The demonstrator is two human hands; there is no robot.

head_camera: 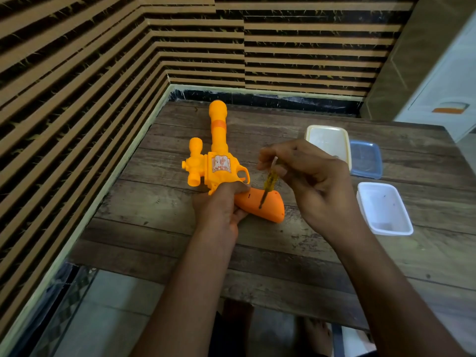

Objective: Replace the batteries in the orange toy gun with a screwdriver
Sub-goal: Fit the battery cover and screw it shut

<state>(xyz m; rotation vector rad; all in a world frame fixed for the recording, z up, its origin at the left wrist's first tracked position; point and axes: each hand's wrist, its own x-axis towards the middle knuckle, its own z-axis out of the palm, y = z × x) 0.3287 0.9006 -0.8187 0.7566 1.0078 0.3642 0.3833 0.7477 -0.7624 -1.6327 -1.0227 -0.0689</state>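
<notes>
- Orange plastic fills the middle of the head view: the orange toy gun (219, 161) is laid flat on the wooden table (257, 253), with the barrel pointed away toward the wall and the darker grip (268, 204) nearest the person.
- The gun is pinned down by the left hand (221, 204), with its fingers curled round where the grip meets the body.
- The screwdriver (269, 184), which has a yellowish see-through handle, is pinched near its top by the fingertips of the right hand (309, 176), and nothing else is held. The tip is set on the grip's face at a slight lean, presumably in a screw, though the screw head can't be made out.
- It looks like the battery cover is being unscrewed. No batteries are seen anywhere.
- Well off to the right, a cream tub (327, 140), a blue tub (365, 161) and a white tub (383, 207) are parked.
- What could go wrong: with such a light pinch and a tilted shaft, the tip could be cammed out and skated across the plastic, or the screw head could get chewed up. A freed screw could also be lost off the table if it isn't dropped in a tub.
</notes>
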